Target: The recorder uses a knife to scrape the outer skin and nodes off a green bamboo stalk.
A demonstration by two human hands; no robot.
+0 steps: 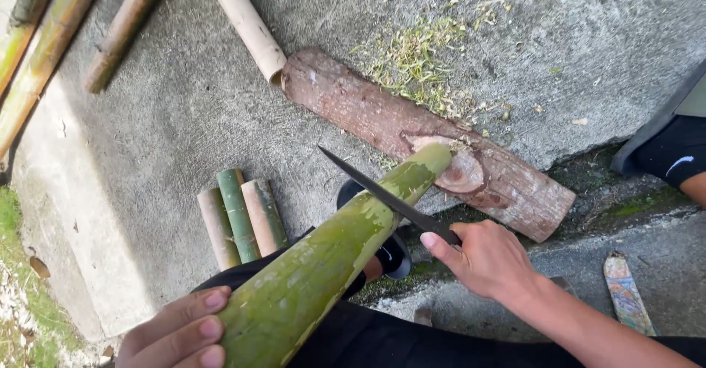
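Right hand (489, 258) grips a knife (382, 195) against the bamboo pole (331, 258); left hand (180, 331) clasps its base.

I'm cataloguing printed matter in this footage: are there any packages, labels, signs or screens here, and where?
None in view: no package, label, sign or screen.
The nearest to printed matter is a small white mark on the black shoe at the right edge.
A flat piece with a colourful pattern lies on the concrete at lower right; what it is cannot be told.
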